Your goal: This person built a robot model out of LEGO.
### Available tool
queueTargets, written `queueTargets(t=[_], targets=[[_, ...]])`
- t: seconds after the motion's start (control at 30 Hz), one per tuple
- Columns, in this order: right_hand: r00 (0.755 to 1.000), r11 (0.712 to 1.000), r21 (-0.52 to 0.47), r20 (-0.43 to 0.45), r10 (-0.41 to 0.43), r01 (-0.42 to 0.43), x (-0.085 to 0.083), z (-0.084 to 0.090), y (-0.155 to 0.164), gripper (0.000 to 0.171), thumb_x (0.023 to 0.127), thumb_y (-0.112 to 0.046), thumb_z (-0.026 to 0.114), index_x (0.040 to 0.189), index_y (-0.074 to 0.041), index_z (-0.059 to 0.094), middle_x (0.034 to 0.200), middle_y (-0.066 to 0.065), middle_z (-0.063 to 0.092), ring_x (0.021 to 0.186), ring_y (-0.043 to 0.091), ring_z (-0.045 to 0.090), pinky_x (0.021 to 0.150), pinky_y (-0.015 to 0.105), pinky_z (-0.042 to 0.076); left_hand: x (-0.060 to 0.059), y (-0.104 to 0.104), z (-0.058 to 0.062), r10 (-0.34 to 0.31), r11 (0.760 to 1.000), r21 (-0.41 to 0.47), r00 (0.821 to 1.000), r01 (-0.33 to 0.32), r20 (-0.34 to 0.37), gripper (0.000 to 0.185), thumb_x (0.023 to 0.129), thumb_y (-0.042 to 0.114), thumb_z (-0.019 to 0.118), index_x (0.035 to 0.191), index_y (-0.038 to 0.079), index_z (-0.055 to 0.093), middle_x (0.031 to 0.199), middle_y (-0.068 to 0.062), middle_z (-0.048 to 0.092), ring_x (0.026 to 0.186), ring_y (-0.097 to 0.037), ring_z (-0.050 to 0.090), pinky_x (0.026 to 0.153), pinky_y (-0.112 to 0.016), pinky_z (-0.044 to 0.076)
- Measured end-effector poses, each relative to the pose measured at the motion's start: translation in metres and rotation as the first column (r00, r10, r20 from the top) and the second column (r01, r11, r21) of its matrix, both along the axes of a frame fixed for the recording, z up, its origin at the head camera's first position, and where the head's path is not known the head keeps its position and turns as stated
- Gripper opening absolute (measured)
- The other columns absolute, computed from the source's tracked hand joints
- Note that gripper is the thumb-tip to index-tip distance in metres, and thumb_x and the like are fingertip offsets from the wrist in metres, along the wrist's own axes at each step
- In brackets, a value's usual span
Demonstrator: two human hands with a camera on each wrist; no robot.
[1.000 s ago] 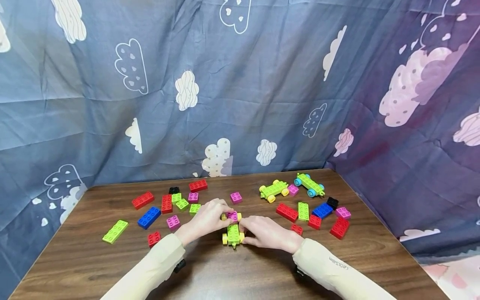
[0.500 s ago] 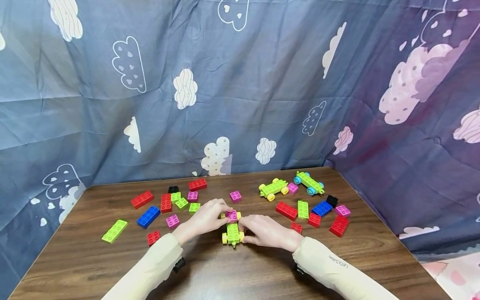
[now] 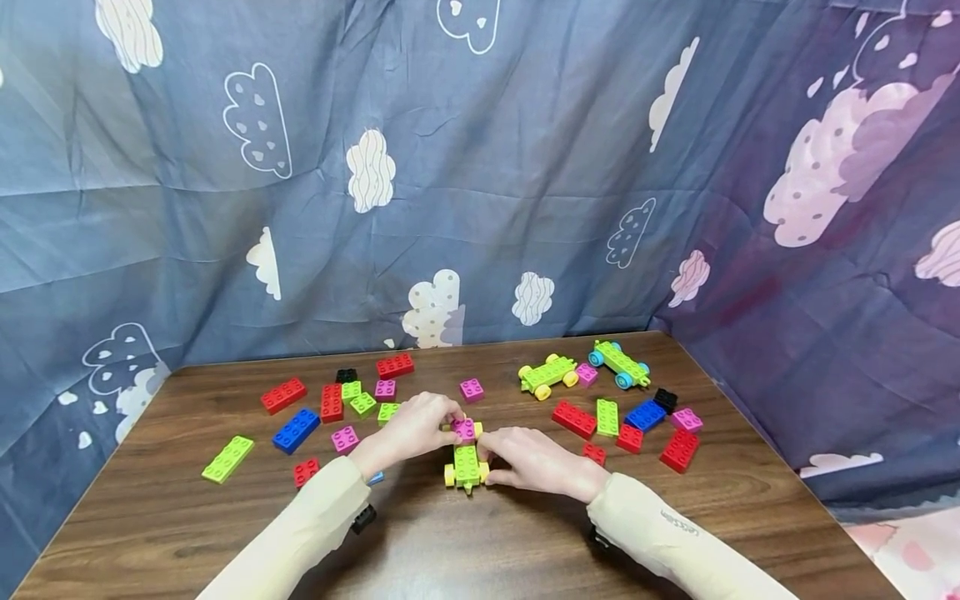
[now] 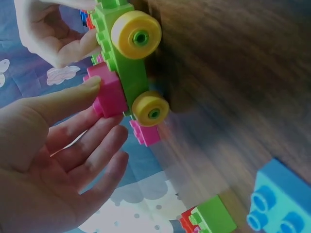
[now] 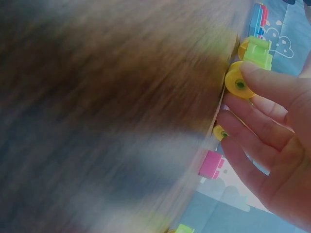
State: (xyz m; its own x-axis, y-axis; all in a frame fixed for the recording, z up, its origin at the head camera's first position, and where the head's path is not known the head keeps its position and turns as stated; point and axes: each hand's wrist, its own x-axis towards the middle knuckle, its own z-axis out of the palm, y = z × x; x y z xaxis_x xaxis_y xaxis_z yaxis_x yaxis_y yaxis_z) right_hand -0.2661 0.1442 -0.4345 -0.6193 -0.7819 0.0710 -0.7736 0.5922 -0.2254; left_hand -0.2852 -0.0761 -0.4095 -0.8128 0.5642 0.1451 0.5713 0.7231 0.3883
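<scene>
Head view: green wheeled car (image 3: 467,463) lengthwise toward person.

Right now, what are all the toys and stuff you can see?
Car: 1, green with yellow wheels, front middle, between both hands.
Pink brick: 1, on the car's far end.
Other cars: 2, green, far right; one yellow-wheeled, one blue-wheeled.
Loose bricks: about twenty; red, blue, green, pink, black; scattered left and right.
Table: 1, dark wood.
Cloth: blue with clouds, behind.
Left hand: pinches the pink brick.
Right hand: holds the car's side.
</scene>
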Motion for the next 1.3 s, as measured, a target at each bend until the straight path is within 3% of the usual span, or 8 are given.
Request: queueTargets(t=[0.3, 0.43, 0.53, 0.7, 0.87, 1.1, 1.3], targets=[[1.0, 1.0, 0.0, 0.01, 0.0, 0.0, -0.001, 0.0, 0.0, 0.022, 0.088, -0.029, 0.076, 0.097, -0.016, 0.06, 0.088, -0.004, 0.065, 0.074, 0.003, 0.047, 0.064, 0.018, 0.044, 0.006, 0.003, 0.0, 0.009, 0.999, -0.045, 0.995, -0.014, -0.104, 0.022, 0.082, 0.021, 0.082, 0.098, 0.007, 0.076, 0.091, -0.006, 0.074, 0.082, -0.019, 0.065, 0.071, -0.036, 0.056], [1.0, 1.0, 0.002, -0.012, 0.004, -0.004, -0.001, 0.0, 0.001, 0.022, 0.088, -0.03, 0.076, 0.097, -0.017, 0.06, 0.088, -0.004, 0.065, 0.074, 0.003, 0.047, 0.063, 0.019, 0.044, 0.008, 0.003, -0.003, -0.03, 0.997, -0.071, 0.981, 0.017, -0.19, 0.019, 0.082, 0.022, 0.081, 0.094, 0.008, 0.076, 0.09, -0.006, 0.074, 0.084, -0.021, 0.067, 0.073, -0.037, 0.058], [1.0, 1.0, 0.007, -0.027, 0.007, -0.007, 0.0, 0.0, 0.001, 0.023, 0.087, -0.03, 0.076, 0.097, -0.017, 0.06, 0.088, -0.004, 0.066, 0.074, 0.002, 0.048, 0.063, 0.019, 0.045, 0.008, 0.002, -0.005, -0.062, 0.996, -0.071, 0.974, 0.048, -0.217, 0.018, 0.083, 0.02, 0.08, 0.094, 0.007, 0.075, 0.089, -0.006, 0.074, 0.085, -0.022, 0.068, 0.073, -0.037, 0.058], [0.999, 1.0, 0.017, -0.033, 0.008, -0.007, 0.001, -0.001, 0.0, 0.023, 0.087, -0.031, 0.076, 0.097, -0.017, 0.06, 0.089, -0.005, 0.066, 0.075, 0.002, 0.048, 0.063, 0.02, 0.045, 0.009, -0.003, -0.005, -0.091, 0.994, -0.067, 0.981, 0.081, -0.171, 0.022, 0.086, 0.019, 0.077, 0.102, 0.004, 0.074, 0.096, -0.007, 0.073, 0.09, -0.022, 0.067, 0.08, -0.037, 0.057], [0.999, 1.0, 0.017, -0.033, 0.001, 0.0, 0.001, 0.0, 0.0, 0.023, 0.087, -0.03, 0.076, 0.097, -0.017, 0.06, 0.089, -0.004, 0.065, 0.075, 0.002, 0.048, 0.063, 0.02, 0.044, 0.008, -0.007, -0.005, -0.133, 0.99, -0.073, 0.973, 0.122, -0.189, 0.017, 0.086, 0.013, 0.076, 0.101, 0.004, 0.074, 0.096, -0.007, 0.073, 0.09, -0.021, 0.066, 0.082, -0.035, 0.057], [0.999, 1.0, 0.012, -0.042, -0.005, 0.005, -0.001, 0.001, 0.001, 0.022, 0.087, -0.03, 0.076, 0.095, -0.018, 0.059, 0.087, -0.005, 0.064, 0.074, 0.003, 0.048, 0.063, 0.019, 0.044, 0.005, -0.004, -0.002, -0.091, 0.995, -0.043, 0.988, 0.086, -0.125, 0.023, 0.086, 0.014, 0.076, 0.106, 0.003, 0.074, 0.1, -0.009, 0.073, 0.093, -0.023, 0.068, 0.083, -0.039, 0.057], [1.0, 1.0, 0.013, -0.026, -0.003, 0.003, 0.0, -0.001, 0.0, 0.023, 0.087, -0.03, 0.076, 0.096, -0.017, 0.059, 0.087, -0.006, 0.063, 0.074, 0.003, 0.046, 0.063, 0.018, 0.043, 0.006, -0.006, -0.006, -0.083, 0.996, -0.053, 0.986, 0.076, -0.141, 0.023, 0.086, 0.016, 0.077, 0.106, 0.005, 0.074, 0.1, -0.008, 0.073, 0.093, -0.022, 0.068, 0.083, -0.039, 0.058]])
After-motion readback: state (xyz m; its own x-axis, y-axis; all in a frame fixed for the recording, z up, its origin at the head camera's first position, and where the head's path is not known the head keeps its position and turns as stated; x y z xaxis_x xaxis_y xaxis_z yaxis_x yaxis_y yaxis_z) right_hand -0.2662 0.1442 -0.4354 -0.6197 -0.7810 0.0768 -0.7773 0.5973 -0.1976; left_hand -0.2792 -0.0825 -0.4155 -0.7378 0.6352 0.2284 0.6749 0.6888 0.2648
